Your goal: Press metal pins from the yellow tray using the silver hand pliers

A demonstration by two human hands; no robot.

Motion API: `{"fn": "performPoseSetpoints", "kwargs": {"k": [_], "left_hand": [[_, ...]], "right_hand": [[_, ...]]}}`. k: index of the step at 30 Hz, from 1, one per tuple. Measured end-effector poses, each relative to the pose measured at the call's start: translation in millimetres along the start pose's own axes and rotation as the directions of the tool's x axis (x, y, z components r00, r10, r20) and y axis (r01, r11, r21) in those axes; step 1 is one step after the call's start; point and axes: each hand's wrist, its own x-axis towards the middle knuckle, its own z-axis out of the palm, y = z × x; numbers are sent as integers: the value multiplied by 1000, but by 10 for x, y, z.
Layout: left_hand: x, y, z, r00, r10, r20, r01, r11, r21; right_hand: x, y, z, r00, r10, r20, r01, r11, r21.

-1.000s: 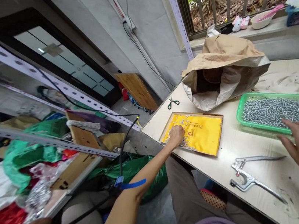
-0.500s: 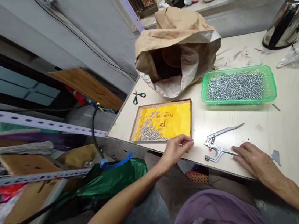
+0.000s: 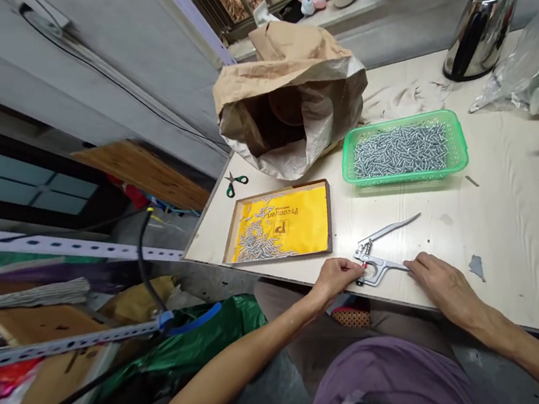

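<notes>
Metal snap pliers (image 3: 377, 269) lie on the table with their handles spread and a red piece at the jaw. My right hand (image 3: 444, 280) has its fingers closed on the end of the lower handle. At the jaw, the fingertips of my left hand (image 3: 337, 280) are pinched together; what they hold is too small or hidden to make out. Left of that hand is a shallow cardboard tray (image 3: 331, 234) lined with a yellow sheet (image 3: 310, 218). Several small silvery metal pieces (image 3: 259, 244) lie loose at its left end.
Beyond the pliers stands a green plastic basket (image 3: 458, 152) full of small metal pieces. A large open paper bag (image 3: 293, 65), green-handled scissors (image 3: 232, 187), a steel kettle (image 3: 478, 37) and a clear plastic bag (image 3: 512, 76) are also on the table. The table's front edge runs close to both hands.
My left hand has moved right, from beside the tray's corner to the jaw of the pliers. My right hand stays at the handle. The whole view has shifted slightly.
</notes>
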Motion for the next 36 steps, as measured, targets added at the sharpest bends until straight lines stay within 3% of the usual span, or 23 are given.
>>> {"fn": "performPoseSetpoints", "kwargs": {"k": [10,25,30,36], "left_hand": [[89,-13,-37,990,-89,110,81,994,76],[58,68,-14,983,-122,134,105,986,126],[34,70,4,987,-123,101,111,987,112],[35,54,17,989,-124,86,114,987,116]], "right_hand": [[29,42,-47,1000,-5,28,5,1000,-13],[110,112,-84,988,9,154,-16,999,43],[257,296,-96,993,-16,113,22,998,-52],[529,520,-64,974,-57,221,75,995,-73]]}}
